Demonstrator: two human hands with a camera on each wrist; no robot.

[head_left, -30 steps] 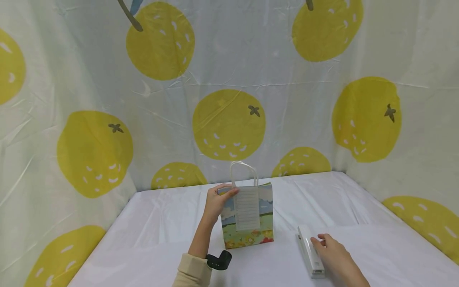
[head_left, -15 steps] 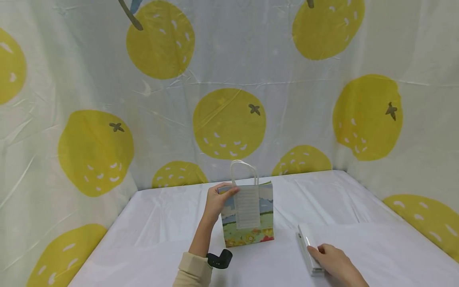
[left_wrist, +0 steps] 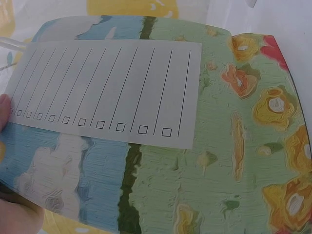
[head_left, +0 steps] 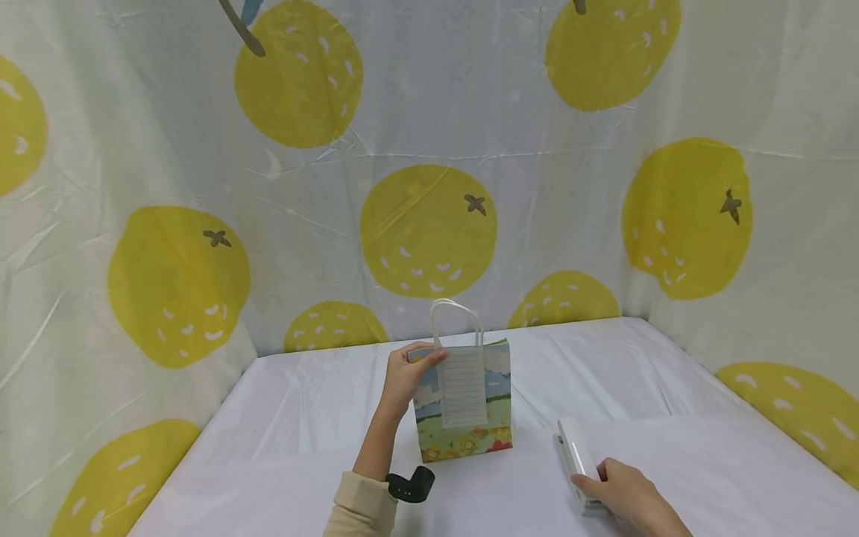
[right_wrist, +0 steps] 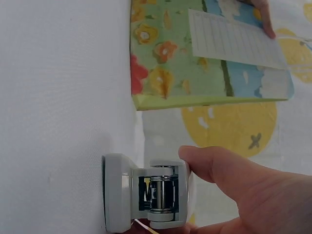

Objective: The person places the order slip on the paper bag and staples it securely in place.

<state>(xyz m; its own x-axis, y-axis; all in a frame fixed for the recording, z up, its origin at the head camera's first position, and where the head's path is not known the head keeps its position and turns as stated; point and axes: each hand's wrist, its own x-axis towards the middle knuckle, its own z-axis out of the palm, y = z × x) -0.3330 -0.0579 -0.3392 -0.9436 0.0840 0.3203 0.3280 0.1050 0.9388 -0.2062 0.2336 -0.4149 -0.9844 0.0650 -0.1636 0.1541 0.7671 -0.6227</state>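
Observation:
A small paper gift bag with a painted flower meadow and white handles stands upright mid-table. My left hand pinches its top left edge, thumb in front over the corner of a lined checklist sheet. In the left wrist view that sheet, with its row of little boxes, lies flat against the bag's front. To the right, a white stapler lies on the table, its hinge end towards me. My right hand grips it near that end, the thumb on its left side. The right wrist view shows the stapler's metal hinge.
White cloth covers the table. Behind it and at both sides hangs a pale curtain printed with yellow fruit. A black band device sits on the left wrist.
My right hand has slid back along the stapler towards its near end and now grips it. The left hand and the bag stay in place.

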